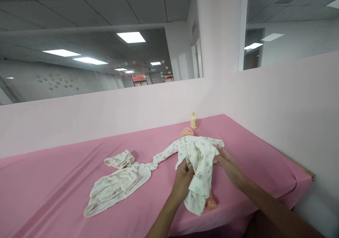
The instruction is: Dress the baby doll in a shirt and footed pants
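A baby doll lies on its back in a white printed long-sleeved top, arms spread. Over its lower body hang white baby pants with green prints, held up between my two hands. My left hand pinches the left side of the pants, fingertips partly hidden by the cloth. At the upper right edge of the pants, my right hand is closed on the fabric. One doll foot shows below the cloth; the other leg is hidden.
Left of the doll, a crumpled white printed cloth lies on the pink-covered table, with a smaller folded piece behind it. A yellowish bottle stands beyond the doll's head. Walls with windows border the back and right.
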The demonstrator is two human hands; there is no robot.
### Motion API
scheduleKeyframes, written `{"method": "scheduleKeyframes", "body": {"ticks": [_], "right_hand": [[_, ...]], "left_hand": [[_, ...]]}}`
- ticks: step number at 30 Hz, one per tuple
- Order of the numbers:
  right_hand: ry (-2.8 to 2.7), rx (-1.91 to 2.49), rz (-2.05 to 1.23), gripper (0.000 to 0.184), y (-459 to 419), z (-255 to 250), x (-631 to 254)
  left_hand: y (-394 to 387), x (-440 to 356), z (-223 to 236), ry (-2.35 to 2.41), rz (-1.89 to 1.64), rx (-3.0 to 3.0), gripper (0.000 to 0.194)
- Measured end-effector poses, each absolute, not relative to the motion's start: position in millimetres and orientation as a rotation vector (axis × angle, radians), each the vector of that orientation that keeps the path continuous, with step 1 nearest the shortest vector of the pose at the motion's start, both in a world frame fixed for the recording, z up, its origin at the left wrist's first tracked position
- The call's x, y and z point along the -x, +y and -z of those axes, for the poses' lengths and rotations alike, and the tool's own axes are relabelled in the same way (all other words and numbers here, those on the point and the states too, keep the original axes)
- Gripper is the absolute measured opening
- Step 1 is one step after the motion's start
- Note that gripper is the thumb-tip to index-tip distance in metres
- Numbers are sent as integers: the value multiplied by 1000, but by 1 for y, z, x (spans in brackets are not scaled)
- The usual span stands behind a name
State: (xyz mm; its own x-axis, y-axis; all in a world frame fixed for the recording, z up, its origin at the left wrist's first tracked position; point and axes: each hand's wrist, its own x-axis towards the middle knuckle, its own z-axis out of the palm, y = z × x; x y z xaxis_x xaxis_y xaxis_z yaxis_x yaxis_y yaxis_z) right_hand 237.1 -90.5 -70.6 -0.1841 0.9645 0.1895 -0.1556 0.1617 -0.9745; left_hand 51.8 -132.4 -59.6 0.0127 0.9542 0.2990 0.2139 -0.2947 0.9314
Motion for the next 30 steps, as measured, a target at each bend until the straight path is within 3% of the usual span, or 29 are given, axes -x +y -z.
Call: {"method": "scheduleKeyframes", "body": {"ticks": [4,8,15,24,30], "right_hand": [[-1468,1054,-988,56,-107,68,-240],[-1712,977,-963,70,-136,41,-232],[-1790,853,-927,21,-127,4,-231],[-1809,1066,-905,14,-79,-74,-270],[-1883,1112,-829,13,-68,-86,-279]], "left_hand": [[-128,-50,37,1355,-1397,-1629,25],[-136,-59,11,1309,-1394,-1661,20],[-160,-43,-39,1342,-1292,-1677,33],[-155,10,-129,1401,-1196,-1985,30],[-155,9,-141,1506,-955,-2309,41]]}}
